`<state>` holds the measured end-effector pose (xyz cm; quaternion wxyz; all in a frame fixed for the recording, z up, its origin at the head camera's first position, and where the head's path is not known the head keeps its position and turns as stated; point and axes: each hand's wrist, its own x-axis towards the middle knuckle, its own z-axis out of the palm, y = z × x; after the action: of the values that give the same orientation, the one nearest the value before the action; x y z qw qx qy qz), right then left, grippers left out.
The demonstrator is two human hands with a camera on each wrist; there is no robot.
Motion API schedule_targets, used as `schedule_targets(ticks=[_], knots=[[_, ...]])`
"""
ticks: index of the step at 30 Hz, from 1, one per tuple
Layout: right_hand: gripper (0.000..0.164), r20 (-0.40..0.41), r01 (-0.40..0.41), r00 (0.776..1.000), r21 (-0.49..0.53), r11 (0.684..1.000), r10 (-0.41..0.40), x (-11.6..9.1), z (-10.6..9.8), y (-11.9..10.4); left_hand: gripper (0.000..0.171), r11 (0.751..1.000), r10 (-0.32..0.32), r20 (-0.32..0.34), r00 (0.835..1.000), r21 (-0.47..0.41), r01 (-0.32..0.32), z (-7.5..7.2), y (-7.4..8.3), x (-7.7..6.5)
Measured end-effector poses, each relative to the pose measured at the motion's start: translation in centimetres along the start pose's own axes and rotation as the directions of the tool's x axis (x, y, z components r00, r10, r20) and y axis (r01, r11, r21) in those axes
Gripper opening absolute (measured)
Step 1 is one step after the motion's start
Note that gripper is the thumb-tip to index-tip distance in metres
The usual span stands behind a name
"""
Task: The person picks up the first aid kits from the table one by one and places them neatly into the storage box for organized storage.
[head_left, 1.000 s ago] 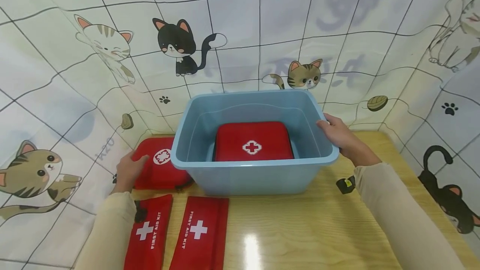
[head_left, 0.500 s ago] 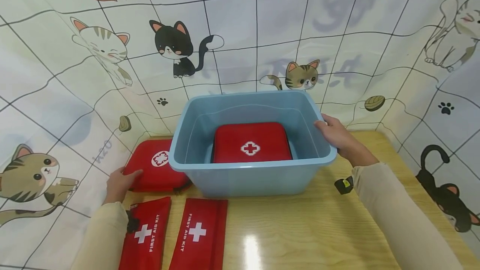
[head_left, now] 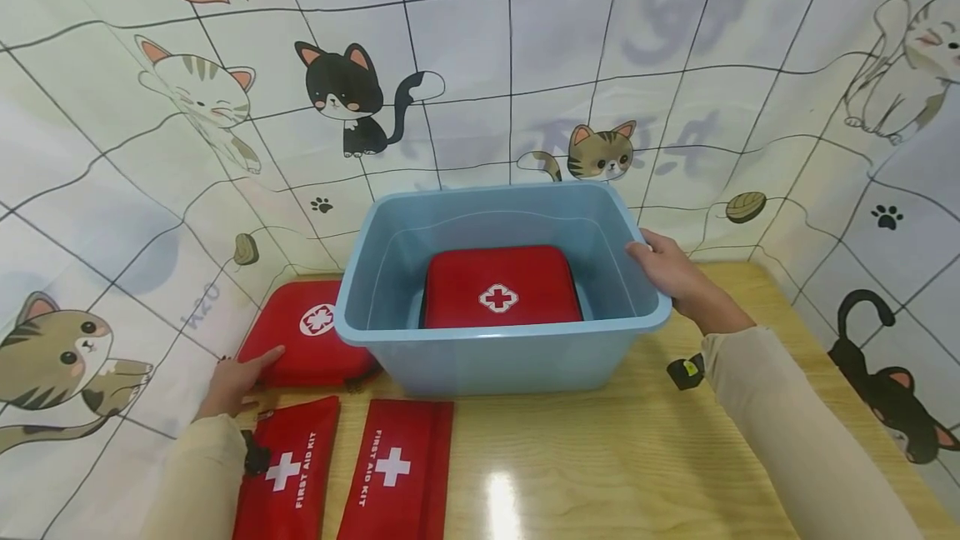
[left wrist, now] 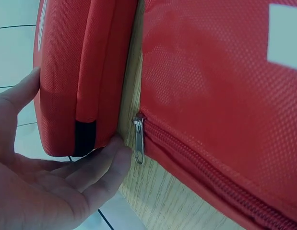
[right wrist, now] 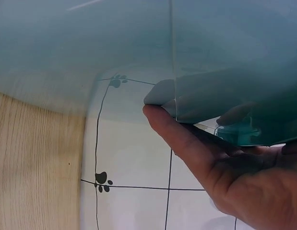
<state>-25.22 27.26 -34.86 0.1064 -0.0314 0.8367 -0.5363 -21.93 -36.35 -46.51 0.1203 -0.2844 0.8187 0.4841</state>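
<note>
A light blue plastic bin (head_left: 502,363) stands on the table with a red first aid case (head_left: 502,282), marked with a white-outlined cross, inside. My right hand (head_left: 678,282) grips the bin's right rim, thumb over the edge and fingers outside below it. To the bin's left lies another red zippered first aid case (head_left: 307,348) with a round white emblem. My left hand (head_left: 232,382) holds its near left corner. In the left wrist view the thumb (left wrist: 28,88) touches the case's upper edge, while the fingers (left wrist: 102,167) curl round the end and underside.
Two flat red first aid pouches (head_left: 288,473) (head_left: 397,469) with white crosses lie on the wooden table (head_left: 570,457) in front. A small black object (head_left: 686,372) is by the right forearm. Cat-printed cloth (head_left: 480,65) closes in the back and sides.
My left hand has slid left and nearer along the emblem case to its near corner. My right hand keeps its grip on the bin's rim. The view has shifted slightly.
</note>
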Motion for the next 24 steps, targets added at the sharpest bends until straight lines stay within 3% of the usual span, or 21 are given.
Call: schedule_targets(ticks=[17,24], knots=[[0.057,0.01,0.008,1.0,0.002,1.0,-0.008,-0.2,0.3,-0.2,0.123,1.0,-0.018,0.027,0.999,-0.022,0.019,-0.3,0.2,-1.1],[0.057,-0.005,-0.003,1.0,0.0,1.0,0.003,-0.4,0.3,-0.5,0.119,0.99,-0.012,-0.007,1.0,-0.141,0.011,-0.5,0.1,-0.6]])
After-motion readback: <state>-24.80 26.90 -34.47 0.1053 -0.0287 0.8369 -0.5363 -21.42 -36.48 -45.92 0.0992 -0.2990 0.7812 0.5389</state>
